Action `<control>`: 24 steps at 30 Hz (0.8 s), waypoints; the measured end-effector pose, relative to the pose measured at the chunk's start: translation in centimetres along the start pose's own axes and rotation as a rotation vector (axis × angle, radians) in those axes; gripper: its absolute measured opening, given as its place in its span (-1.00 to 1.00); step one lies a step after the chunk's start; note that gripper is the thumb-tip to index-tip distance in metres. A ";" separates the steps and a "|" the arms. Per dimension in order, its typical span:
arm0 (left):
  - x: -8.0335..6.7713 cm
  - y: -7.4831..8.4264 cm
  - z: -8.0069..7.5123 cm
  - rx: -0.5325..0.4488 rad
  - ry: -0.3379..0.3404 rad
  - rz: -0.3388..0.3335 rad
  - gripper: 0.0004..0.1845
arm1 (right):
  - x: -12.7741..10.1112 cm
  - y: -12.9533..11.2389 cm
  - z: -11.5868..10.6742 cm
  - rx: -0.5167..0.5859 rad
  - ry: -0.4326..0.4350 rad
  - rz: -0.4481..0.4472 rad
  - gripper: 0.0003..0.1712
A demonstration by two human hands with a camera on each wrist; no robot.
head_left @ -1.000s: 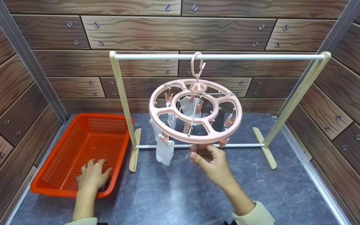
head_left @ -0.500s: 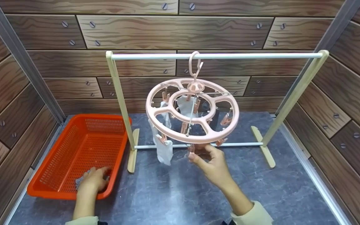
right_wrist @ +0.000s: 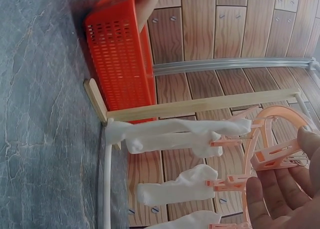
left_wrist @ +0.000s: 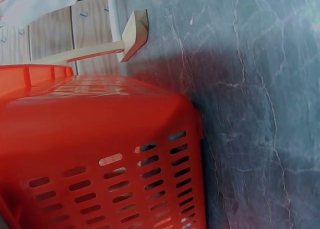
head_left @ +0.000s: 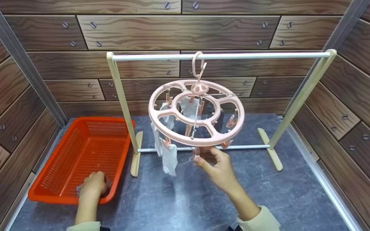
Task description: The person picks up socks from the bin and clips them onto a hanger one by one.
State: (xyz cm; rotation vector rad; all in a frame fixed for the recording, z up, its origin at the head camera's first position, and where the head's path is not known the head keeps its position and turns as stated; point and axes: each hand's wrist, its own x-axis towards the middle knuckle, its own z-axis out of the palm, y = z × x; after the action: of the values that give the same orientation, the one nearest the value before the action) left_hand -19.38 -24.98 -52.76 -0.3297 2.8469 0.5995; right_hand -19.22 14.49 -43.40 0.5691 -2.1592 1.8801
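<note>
A peg [head_left: 197, 152] hangs from the near rim of a round pink hanger [head_left: 196, 113], and the right hand [head_left: 217, 169] reaches up to it, thumb and forefinger at either side of the peg. In the right wrist view the fingers [right_wrist: 272, 201] lie loosely curved just beside the peg [right_wrist: 274, 157]; whether they actually pinch it cannot be told. The hanger dangles by its hook from the top bar of a small rack [head_left: 117, 85] standing on the grey tabletop [head_left: 188, 199]. Several white socks [head_left: 169, 158] hang clipped under the hanger's left side, and other pegs sit empty around the ring.

To the left, well apart from the hanger, the left hand [head_left: 93, 185] is inside an orange basket [head_left: 56, 196], at its near right corner. Its fingers are curled down onto a small pale cloth [head_left: 79, 190], mostly hidden under the hand; it seems to be gripping the cloth. The left wrist view shows only the basket's slotted wall [left_wrist: 100, 164] and the tabletop beside it. Wood-patterned walls surround the tabletop.
</note>
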 end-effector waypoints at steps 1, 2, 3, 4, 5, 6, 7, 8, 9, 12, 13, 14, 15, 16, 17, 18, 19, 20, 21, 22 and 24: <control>0.0 0.0 0.0 0.007 -0.012 0.005 -0.93 | 0.0 0.2 0.0 0.008 -0.003 -0.001 -0.82; 0.0 -0.1 0.0 0.016 -0.025 0.010 -0.92 | 0.0 0.4 -0.1 0.016 -0.007 -0.003 -0.82; -0.1 -0.1 0.1 0.024 -0.030 0.016 -0.91 | -0.1 0.5 -0.1 0.023 -0.012 -0.006 -0.82; 0.0 -0.1 0.1 0.022 -0.027 0.021 -0.91 | -0.1 0.6 -0.1 0.033 -0.017 -0.010 -0.82; 0.0 -0.1 0.1 0.015 -0.018 0.025 -0.91 | -0.1 0.6 -0.2 0.040 -0.021 -0.013 -0.82; 0.0 -0.2 0.1 0.003 -0.003 0.034 -0.90 | -0.1 0.7 -0.2 0.047 -0.025 -0.016 -0.82; 0.1 -0.2 0.1 -0.014 0.021 0.047 -0.90 | -0.1 0.8 -0.3 0.050 -0.029 -0.022 -0.82; 0.1 -0.3 0.2 -0.038 0.052 0.059 -0.91 | -0.1 0.8 -0.3 0.043 -0.029 -0.028 -0.82; 0.2 -0.3 0.1 -0.064 0.082 0.067 -0.92 | -0.1 0.8 -0.4 0.038 -0.030 -0.033 -0.82; 0.2 -0.5 -0.1 -0.146 0.185 0.085 -0.94 | -0.2 0.8 -0.5 0.030 -0.034 -0.036 -0.82; 0.2 -0.5 -0.2 -0.180 0.231 0.091 -0.94 | -0.2 0.7 -0.5 0.027 -0.033 -0.035 -0.82; 0.1 -0.5 -0.2 -0.217 0.288 0.097 -0.94 | -0.2 0.7 -0.6 0.026 -0.031 -0.031 -0.82; 0.1 -0.4 -0.3 -0.268 0.354 0.103 -0.92 | -0.2 0.7 -0.6 0.032 -0.029 -0.025 -0.82; 0.0 -0.2 -0.4 -0.339 0.427 0.113 -0.90 | -0.2 0.6 -0.6 0.037 -0.027 -0.019 -0.82; -0.1 0.0 -0.5 -0.432 0.486 0.123 -0.87 | -0.2 0.6 -0.7 0.038 -0.024 -0.015 -0.82; -0.2 0.3 -0.7 -0.554 0.526 0.135 -0.85 | -0.2 0.6 -0.7 0.036 -0.021 -0.012 -0.82; -0.3 0.5 -0.8 -0.693 0.549 0.147 -0.82 | -0.1 0.6 -0.7 0.034 -0.020 -0.011 -0.82; -0.5 0.8 -1.1 -0.842 0.555 0.151 -0.79 | -0.1 0.5 -0.8 0.033 -0.019 -0.011 -0.82; -0.7 1.0 -1.4 -1.002 0.535 0.148 -0.77 | -0.1 0.5 -0.8 0.031 -0.018 -0.012 -0.82; -0.9 1.3 -1.7 -1.170 0.497 0.131 -0.76 | -0.1 0.5 -0.8 0.029 -0.017 -0.014 -0.82; -1.3 1.6 -2.3 -1.463 0.399 0.089 -0.72 | -0.1 0.5 -0.7 0.028 -0.020 -0.019 -0.82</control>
State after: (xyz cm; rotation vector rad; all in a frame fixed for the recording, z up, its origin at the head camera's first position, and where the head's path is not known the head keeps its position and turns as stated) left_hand -18.90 -24.32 -49.78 -0.5325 2.1014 2.7519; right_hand -19.44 15.30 -43.80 0.6142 -2.1350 1.9052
